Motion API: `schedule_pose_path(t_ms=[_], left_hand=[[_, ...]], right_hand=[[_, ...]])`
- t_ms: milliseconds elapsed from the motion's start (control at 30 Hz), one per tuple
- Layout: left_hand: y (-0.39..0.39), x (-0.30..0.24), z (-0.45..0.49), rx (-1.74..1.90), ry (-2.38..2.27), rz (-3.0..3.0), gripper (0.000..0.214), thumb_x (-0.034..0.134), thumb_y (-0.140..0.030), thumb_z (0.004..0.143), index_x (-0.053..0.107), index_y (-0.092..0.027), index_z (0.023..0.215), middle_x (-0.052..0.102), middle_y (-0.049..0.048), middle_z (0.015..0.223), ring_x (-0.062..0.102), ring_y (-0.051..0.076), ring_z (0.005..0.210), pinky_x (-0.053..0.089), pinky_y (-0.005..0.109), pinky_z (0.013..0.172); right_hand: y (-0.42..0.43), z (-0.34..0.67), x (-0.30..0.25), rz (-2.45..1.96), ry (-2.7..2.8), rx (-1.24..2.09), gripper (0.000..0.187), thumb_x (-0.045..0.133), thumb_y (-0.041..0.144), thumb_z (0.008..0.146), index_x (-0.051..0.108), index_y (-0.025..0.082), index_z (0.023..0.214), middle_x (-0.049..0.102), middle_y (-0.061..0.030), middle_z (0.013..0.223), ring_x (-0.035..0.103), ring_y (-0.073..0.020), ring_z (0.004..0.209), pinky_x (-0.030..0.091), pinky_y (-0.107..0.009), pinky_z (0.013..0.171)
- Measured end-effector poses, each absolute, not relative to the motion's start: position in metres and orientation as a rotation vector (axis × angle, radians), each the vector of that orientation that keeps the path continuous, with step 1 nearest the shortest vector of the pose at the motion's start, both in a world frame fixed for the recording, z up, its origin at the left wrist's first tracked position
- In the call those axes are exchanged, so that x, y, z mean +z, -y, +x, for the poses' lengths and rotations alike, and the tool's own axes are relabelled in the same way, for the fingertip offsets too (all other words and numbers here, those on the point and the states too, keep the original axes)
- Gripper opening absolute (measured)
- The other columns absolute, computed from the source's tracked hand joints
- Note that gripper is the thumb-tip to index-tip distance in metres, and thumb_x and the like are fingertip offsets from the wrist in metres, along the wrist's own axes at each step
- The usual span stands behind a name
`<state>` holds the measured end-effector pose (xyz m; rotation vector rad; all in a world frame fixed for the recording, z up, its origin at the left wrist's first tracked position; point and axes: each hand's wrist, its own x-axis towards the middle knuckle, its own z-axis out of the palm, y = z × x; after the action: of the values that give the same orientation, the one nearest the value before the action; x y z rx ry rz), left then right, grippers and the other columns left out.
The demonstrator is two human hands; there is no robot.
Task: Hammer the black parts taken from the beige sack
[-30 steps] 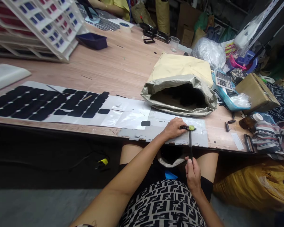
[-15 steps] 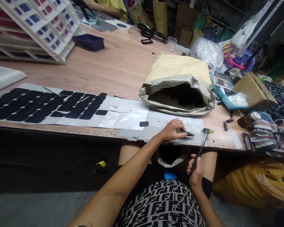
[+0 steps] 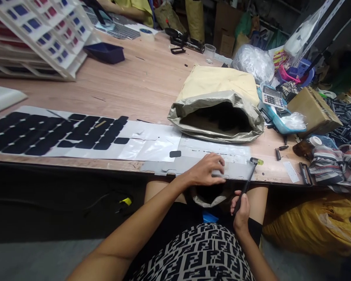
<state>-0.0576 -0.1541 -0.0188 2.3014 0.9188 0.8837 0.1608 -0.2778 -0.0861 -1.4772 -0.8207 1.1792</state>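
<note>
My left hand [image 3: 208, 170] is over the table's front edge with its thumb and fingers apart, and nothing shows in it. Under it lies a grey sheet [image 3: 236, 168] along the edge, and just below gapes the mouth of a sack [image 3: 206, 200] between my knees. My right hand [image 3: 241, 210] is wrapped round the black handle of a small hammer [image 3: 253, 166]. The hammer's head, with a clear yellow face, is over the right end of the sheet. One small black rounded plate [image 3: 175, 153] lies left of my left hand.
Rows of black plates [image 3: 43, 130] cover a white sheet on the left. A large open sack [image 3: 216, 113] lies ahead on the table. To the right are a calculator [image 3: 271, 96], a blue basket [image 3: 291, 123], a cardboard box [image 3: 312, 109] and a striped cloth [image 3: 330, 166].
My left hand has moved slightly left and toward me, and its fingers have opened. The slim black piece it held no longer shows. My right hand still holds the hammer in nearly the same place.
</note>
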Motion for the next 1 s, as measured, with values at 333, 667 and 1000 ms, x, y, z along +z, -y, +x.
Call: schedule_pose_path(t_ms=[333, 667, 1000], left_hand=[[-0.009, -0.001, -0.022, 0.777, -1.844, 1.878, 0.022, 0.063, -0.028, 0.085, 0.077, -0.019, 0.1, 0.071, 0.0111, 0.098, 0.066, 0.027, 0.096, 0.051, 0.037, 0.084], [-0.004, -0.005, -0.018, 0.644, -1.935, 1.875, 0.022, 0.067, -0.032, 0.082, 0.077, -0.019, 0.097, 0.071, 0.0112, 0.097, 0.063, 0.029, 0.102, 0.048, 0.037, 0.086], [0.09, -0.032, -0.037, 0.843, -1.227, 2.331, 0.017, 0.067, -0.035, 0.087, 0.072, -0.021, 0.096, 0.067, 0.0042, 0.091, 0.053, 0.021, 0.087, 0.04, 0.035, 0.084]], right_hand=[[0.279, 0.166, -0.088, -1.514, 0.85, 1.164, 0.052, 0.041, 0.069, 0.093, 0.056, 0.02, 0.101, 0.047, 0.0071, 0.06, 0.041, -0.0084, 0.044, 0.033, -0.019, 0.037], [0.279, 0.166, -0.085, -1.537, 0.876, 1.152, 0.054, 0.04, 0.071, 0.092, 0.055, 0.02, 0.099, 0.047, 0.0072, 0.06, 0.04, -0.0084, 0.043, 0.032, -0.019, 0.037], [0.279, 0.167, -0.086, -1.55, 0.903, 1.1, 0.052, 0.04, 0.069, 0.094, 0.057, 0.019, 0.099, 0.046, 0.0074, 0.058, 0.039, -0.0087, 0.044, 0.034, -0.021, 0.041]])
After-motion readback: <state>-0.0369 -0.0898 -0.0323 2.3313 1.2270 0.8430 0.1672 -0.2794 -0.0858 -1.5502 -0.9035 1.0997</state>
